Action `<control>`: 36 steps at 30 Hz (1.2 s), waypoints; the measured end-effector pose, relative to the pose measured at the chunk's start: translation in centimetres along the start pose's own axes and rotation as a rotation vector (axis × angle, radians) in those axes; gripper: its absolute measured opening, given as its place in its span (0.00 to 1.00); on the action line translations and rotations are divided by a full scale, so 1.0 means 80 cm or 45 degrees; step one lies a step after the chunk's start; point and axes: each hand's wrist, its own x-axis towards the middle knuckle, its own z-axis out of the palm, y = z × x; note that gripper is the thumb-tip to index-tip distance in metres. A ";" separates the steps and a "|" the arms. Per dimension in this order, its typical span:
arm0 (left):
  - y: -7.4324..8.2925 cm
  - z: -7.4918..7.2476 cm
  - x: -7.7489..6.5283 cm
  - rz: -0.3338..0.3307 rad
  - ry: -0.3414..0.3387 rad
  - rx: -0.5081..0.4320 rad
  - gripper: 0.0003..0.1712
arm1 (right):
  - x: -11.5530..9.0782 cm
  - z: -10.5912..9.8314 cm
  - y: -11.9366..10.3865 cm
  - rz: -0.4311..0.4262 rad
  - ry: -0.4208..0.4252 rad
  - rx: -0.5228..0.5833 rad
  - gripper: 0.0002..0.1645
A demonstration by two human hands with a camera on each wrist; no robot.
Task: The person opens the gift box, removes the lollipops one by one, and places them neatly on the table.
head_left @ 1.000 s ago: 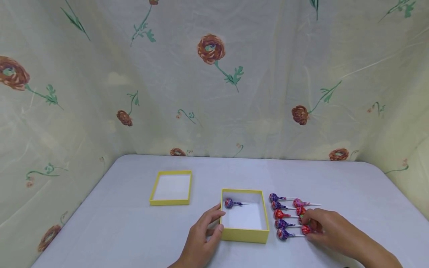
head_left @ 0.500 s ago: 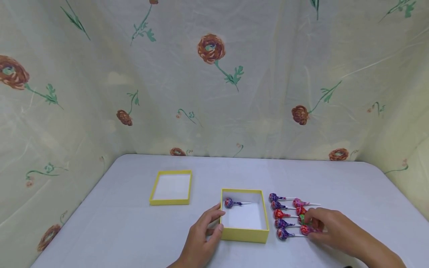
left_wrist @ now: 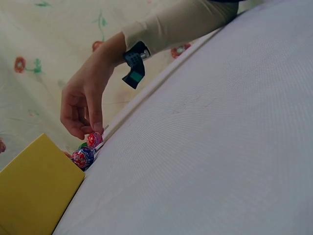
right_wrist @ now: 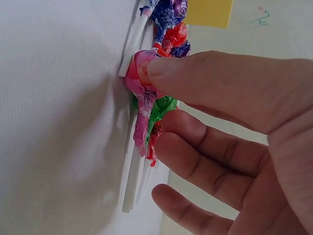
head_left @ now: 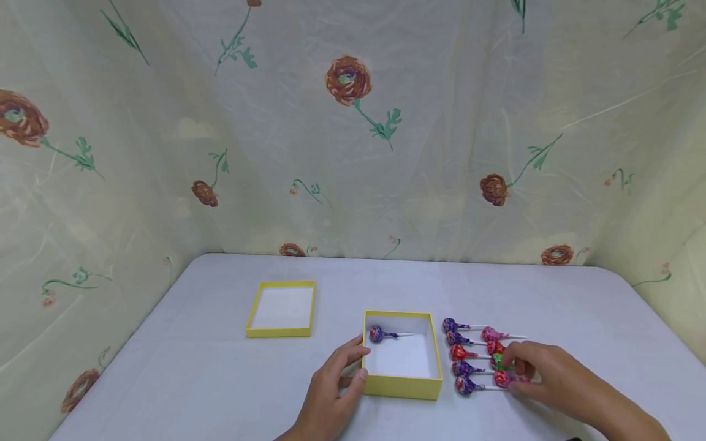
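My left hand (head_left: 333, 386) rests against the left side of a yellow open box (head_left: 405, 386), fingertips at its rim. Inside the box lies one purple-wrapped lollipop (head_left: 377, 334). My right hand (head_left: 543, 376) is over the right column of lollipops, its thumb and fingers bent about a pink-wrapped lollipop (right_wrist: 142, 73) at the near end. In the right wrist view the thumb presses on its head; the index finger is partly hidden. A green lollipop (right_wrist: 164, 105) sits right beside it. In the left wrist view the right hand (left_wrist: 85, 105) reaches down to the pink lollipop (left_wrist: 94, 140).
A left column of purple and red lollipops (head_left: 458, 352) lies between the box and my right hand. Farther up the right column are a red lollipop (head_left: 494, 347) and another pink one (head_left: 491, 334). The yellow-edged lid (head_left: 284, 306) lies at the back left of the white table (head_left: 165, 367).
My right hand has shifted slightly to the right, uncovering more of the green and near pink lollipops. The left hand and the box have stayed in place.
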 end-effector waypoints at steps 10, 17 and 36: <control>0.002 0.000 0.000 -0.009 0.000 0.005 0.16 | 0.000 -0.002 -0.003 -0.013 0.009 -0.025 0.14; 0.001 -0.001 0.000 0.009 0.006 0.003 0.16 | 0.002 -0.003 -0.009 -0.014 0.033 -0.043 0.13; -0.003 0.000 0.000 0.012 0.005 -0.002 0.16 | 0.051 -0.017 -0.076 0.066 0.094 0.033 0.15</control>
